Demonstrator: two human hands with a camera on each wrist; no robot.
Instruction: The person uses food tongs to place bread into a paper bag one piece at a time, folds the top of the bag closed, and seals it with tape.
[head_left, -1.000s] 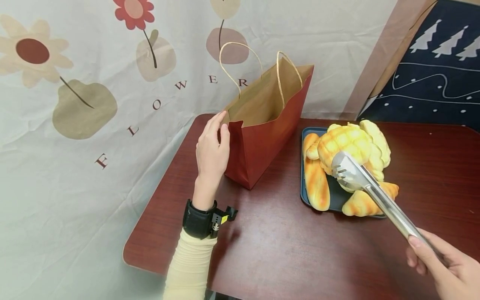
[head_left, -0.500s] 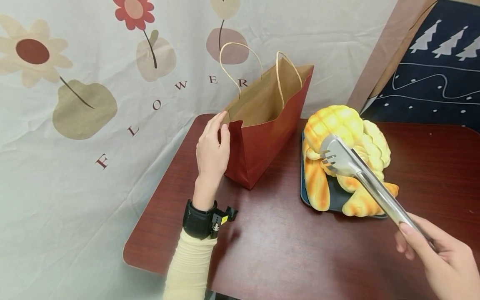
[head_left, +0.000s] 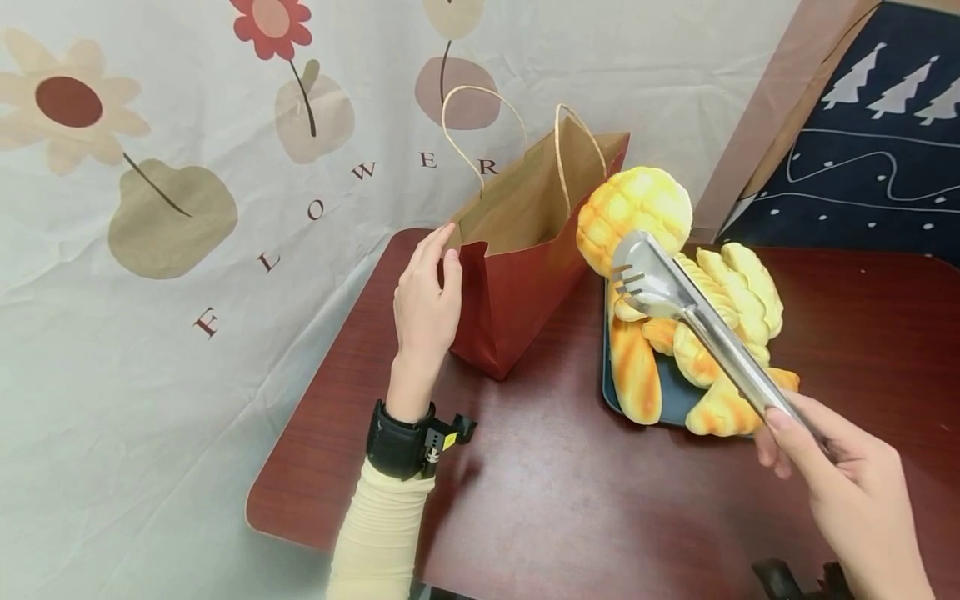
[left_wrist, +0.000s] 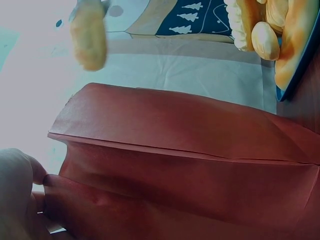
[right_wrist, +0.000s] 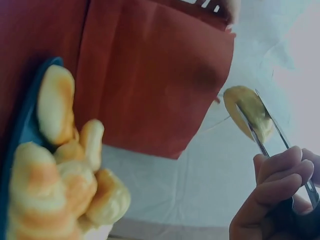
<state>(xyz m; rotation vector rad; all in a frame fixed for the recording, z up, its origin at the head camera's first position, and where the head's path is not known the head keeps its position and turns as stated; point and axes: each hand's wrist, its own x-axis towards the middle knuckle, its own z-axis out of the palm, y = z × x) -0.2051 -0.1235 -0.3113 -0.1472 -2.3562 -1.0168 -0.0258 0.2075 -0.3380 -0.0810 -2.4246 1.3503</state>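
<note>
My right hand (head_left: 847, 467) grips metal tongs (head_left: 720, 350) by the handle. Between the tongs' ends is a round yellow bread bun (head_left: 637, 212) with a criss-cross top, raised above the tray (head_left: 609, 387) beside the bag's far right edge. In the right wrist view the bun (right_wrist: 245, 110) shows edge-on between both tong arms. A red paper bag (head_left: 525, 292) stands upright with its mouth wide and two cord handles up. My left hand (head_left: 426, 304) rests its fairly straight fingers against the bag's near top edge; in the left wrist view its fingertips (left_wrist: 39, 172) touch the rim.
On the dark blue tray lie a long bread roll (head_left: 636, 375), a croissant-shaped bread (head_left: 723, 408) and several other breads, piled toward the back. A flower-printed cloth (head_left: 300, 200) hangs behind the reddish-brown table (head_left: 540, 492). A navy tree-patterned cloth (head_left: 862, 183) is at the back right.
The right hand and tongs have lifted the round bun off the pile and carried it up and left toward the bag, uncovering breads beneath. The left hand and bag have stayed put.
</note>
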